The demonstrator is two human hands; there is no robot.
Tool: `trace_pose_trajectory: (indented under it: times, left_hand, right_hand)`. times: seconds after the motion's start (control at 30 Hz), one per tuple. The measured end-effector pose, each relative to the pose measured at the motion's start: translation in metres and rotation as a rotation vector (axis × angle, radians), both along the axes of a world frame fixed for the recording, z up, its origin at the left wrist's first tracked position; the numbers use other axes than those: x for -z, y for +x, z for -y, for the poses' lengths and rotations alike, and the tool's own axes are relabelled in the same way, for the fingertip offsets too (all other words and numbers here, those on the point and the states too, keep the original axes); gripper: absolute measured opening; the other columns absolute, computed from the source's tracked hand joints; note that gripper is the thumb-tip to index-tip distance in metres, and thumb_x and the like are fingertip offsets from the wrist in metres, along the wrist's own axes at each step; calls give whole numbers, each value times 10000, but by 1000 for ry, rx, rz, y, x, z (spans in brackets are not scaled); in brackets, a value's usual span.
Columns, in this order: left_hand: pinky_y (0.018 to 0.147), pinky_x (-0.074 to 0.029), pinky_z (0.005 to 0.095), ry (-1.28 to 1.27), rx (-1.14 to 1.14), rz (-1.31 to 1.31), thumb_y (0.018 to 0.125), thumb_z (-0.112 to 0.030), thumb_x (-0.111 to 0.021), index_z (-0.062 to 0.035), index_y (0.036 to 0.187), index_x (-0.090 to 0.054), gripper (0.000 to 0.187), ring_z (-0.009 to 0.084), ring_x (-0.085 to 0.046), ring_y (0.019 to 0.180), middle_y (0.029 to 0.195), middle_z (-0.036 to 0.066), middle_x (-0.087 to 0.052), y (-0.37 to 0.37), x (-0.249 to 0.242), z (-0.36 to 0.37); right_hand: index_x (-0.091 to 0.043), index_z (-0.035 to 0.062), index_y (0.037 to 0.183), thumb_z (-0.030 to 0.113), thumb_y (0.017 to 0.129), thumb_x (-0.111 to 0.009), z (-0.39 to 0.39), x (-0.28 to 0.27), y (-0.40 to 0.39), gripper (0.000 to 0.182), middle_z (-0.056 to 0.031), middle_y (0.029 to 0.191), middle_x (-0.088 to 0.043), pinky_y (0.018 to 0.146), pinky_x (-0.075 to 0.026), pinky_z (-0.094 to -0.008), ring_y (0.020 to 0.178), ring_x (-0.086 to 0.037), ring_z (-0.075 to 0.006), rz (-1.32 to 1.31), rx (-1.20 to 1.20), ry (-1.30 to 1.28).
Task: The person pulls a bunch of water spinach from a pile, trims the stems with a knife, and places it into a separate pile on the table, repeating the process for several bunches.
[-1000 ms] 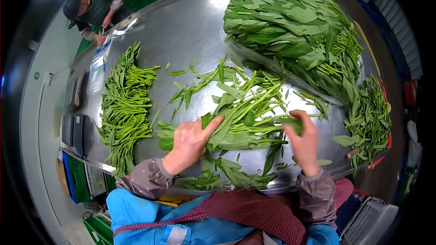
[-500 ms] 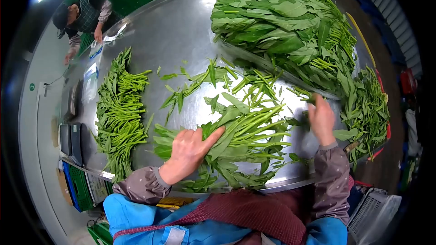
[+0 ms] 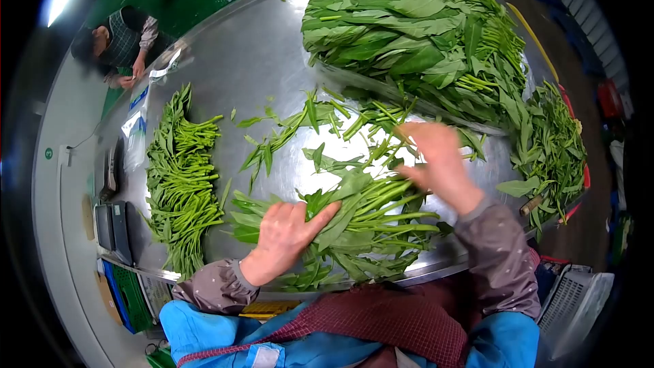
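In the head view, a loose bunch of long-stemmed leafy greens (image 3: pixel 392 210) lies in the middle of the near part of the shiny metal table (image 3: pixel 252 27). Its stems are slender, smooth and pale to bright green, fanning slightly toward the right with uneven ends; its leaves are long, narrow, pointed and darker green, overlapping toward the left. The left hand (image 3: pixel 278 235) has its grip closed on the leafy part, thumb stretched across the leaves and fingers curled. The right hand (image 3: pixel 436 157) is blurred above the stems, its grip open, with thumb and fingers apart; whether a small piece touches the fingertips cannot be told.

Scattered loose leaves and short stem pieces (image 3: pixel 293 129) lie beyond the bunch, and more leaves spread between it and the table's near edge. Toward the left edge, a long row of trimmed greens (image 3: pixel 184 177) has its stem ends facing right. A large, dense heap of greens (image 3: pixel 415 20) fills the far right part, above a clear plastic sheet (image 3: pixel 381 85). A smaller leafy pile (image 3: pixel 555 150) sits at the right edge, near a brown cylindrical handle (image 3: pixel 531 205). Another person (image 3: pixel 126 37) stands past the far left corner, near clear plastic packaging (image 3: pixel 135 136).
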State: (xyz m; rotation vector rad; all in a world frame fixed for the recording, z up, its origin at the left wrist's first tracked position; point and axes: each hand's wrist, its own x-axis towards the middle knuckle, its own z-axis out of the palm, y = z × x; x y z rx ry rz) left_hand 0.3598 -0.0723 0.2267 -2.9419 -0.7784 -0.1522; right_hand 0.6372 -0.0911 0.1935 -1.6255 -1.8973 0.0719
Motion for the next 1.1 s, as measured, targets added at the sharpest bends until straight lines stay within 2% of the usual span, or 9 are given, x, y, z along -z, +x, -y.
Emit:
trace_pose_trajectory:
  times: [0.13, 0.4, 0.6, 0.7, 0.77, 0.9, 0.97, 1.0, 1.1]
  left_hand:
    - [515, -399, 330, -28, 71, 43, 600, -32, -525, -202, 1152, -545, 578, 229, -461, 549, 657, 79, -441, 6, -3, 3]
    - [576, -427, 346, -114, 37, 183, 641, -116, -603, -150, 1167, -521, 533, 242, -499, 599, 719, 102, -491, -20, 5, 3]
    - [660, -441, 345, -279, -59, 418, 613, -121, -687, 19, 1175, -457, 623, 282, -550, 700, 797, 133, -553, -22, 15, -1]
    - [685, -443, 348, -322, -103, 417, 633, -131, -690, 38, 1186, -434, 633, 292, -576, 777, 895, 163, -581, -19, 12, -2]
    - [670, -442, 341, -271, -80, 383, 632, -131, -689, 34, 1185, -439, 629, 285, -578, 756, 868, 154, -583, -16, 11, -5]
    - [651, -439, 332, -283, -130, 310, 632, -127, -685, 30, 1184, -442, 624, 275, -582, 739, 850, 147, -588, -21, 13, -8]
    - [637, -436, 325, -227, -165, 344, 631, -123, -682, 23, 1185, -445, 619, 266, -585, 727, 837, 140, -592, -25, 14, -11]
    - [645, -437, 325, -250, -193, 346, 627, -122, -685, 12, 1190, -444, 627, 270, -587, 746, 856, 141, -593, -29, 15, -12]
    - [648, -435, 325, -235, -198, 370, 624, -126, -690, 3, 1196, -442, 636, 274, -587, 767, 871, 142, -594, -32, 20, -15]
  right_hand:
    - [-541, 79, 961, 96, 606, -685, -6, 20, -39, 383, -61, 759, -559, 681, -423, -366, 776, -556, -252, -22, -325, 54]
    - [-513, 53, 1000, 238, 761, -578, 19, 78, 118, 309, -125, 805, -625, 589, -453, -388, 679, -594, -299, 69, 565, -449]
    - [-282, 63, 1318, 202, 733, -635, 35, 71, 71, 698, -131, 1265, -390, 751, -448, -273, 932, -540, -185, -995, -139, -895]
    - [-272, 73, 1305, 174, 768, -612, 39, 28, 16, 644, -82, 1217, -433, 814, -449, -281, 1021, -495, -189, -1728, -299, -1105]
    - [-361, 55, 1238, 178, 775, -603, 37, 33, 0, 537, -74, 1103, -513, 786, -454, -300, 950, -521, -174, -1611, -305, -1215]
    - [-500, 34, 1039, 231, 797, -556, 38, 1, 11, 317, -35, 757, -526, 627, -418, -260, 750, -494, -95, -1276, 145, -964]
    - [-497, 72, 941, 269, 830, -523, 40, 28, 82, 228, 63, 516, -310, 356, -254, -167, 402, -324, -28, -1010, -320, -230]
    - [-501, 73, 931, 266, 858, -498, 53, -6, 84, 206, 63, 514, -302, 319, -221, -152, 370, -291, -24, -1784, 267, -343]
    - [-482, 54, 1071, 245, 848, -512, 64, 12, 109, 295, -6, 659, -490, 425, -362, -166, 552, -455, -53, -1395, 338, -495]
